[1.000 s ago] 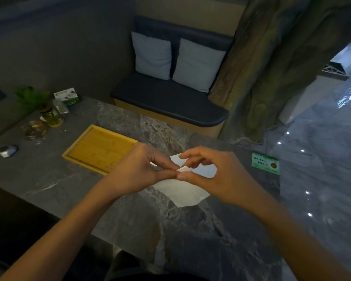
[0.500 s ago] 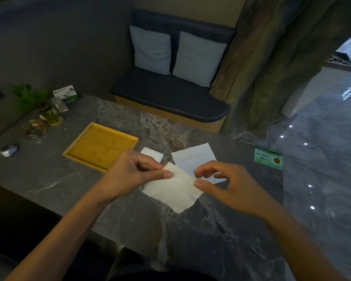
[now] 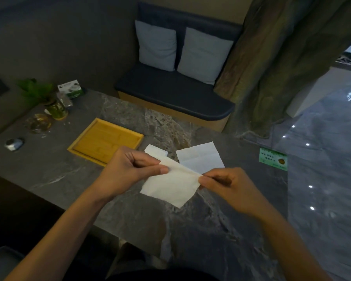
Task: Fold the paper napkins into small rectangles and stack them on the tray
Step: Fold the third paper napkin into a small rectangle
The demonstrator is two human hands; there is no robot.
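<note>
We are looking down at two bare forearms coming in from the lower corners of the frame, no sleeves covering them as far as the edges. The left hand (image 3: 128,171) and right hand (image 3: 229,189) are wearing no rings, watch, bracelet or gloves that we are seeing. The fingernails are showing short and plain.

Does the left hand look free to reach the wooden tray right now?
Probably not yet: the left hand pinches the napkin with the right hand. The path to the tray looks unobstructed.
</note>
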